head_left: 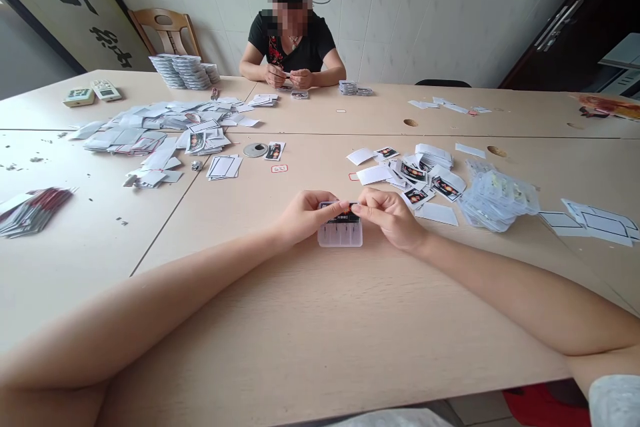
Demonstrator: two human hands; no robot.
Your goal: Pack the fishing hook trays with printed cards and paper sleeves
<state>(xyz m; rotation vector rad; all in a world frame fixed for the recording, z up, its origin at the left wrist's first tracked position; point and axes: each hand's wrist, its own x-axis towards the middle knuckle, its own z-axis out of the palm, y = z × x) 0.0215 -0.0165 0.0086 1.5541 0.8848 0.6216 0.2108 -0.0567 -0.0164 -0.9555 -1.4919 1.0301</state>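
A small clear plastic compartment box (pixel 340 236) is held just above the near table, between my two hands. Across its upper part lies a black printed label (pixel 344 217). My left hand (pixel 307 217) is closed round the box's left side, its thumb pressed on the label. At the upper right corner my right hand (pixel 393 219) is closed, thumb and forefinger pinching at the label's edge; the fingertips partly cover it. Just beyond my right hand are loose black printed labels and white slips (pixel 414 173), beside a pile of clear plastic boxes (pixel 497 197).
Across the table (pixel 320 320) a person (pixel 295 47) works with both hands, near stacked boxes (pixel 183 71). At the left spreads a heap of white slips (pixel 160 120), with a tape roll (pixel 255 150) and a bundle of red-edged packets (pixel 35 211). White sheets (pixel 600 221) lie far right.
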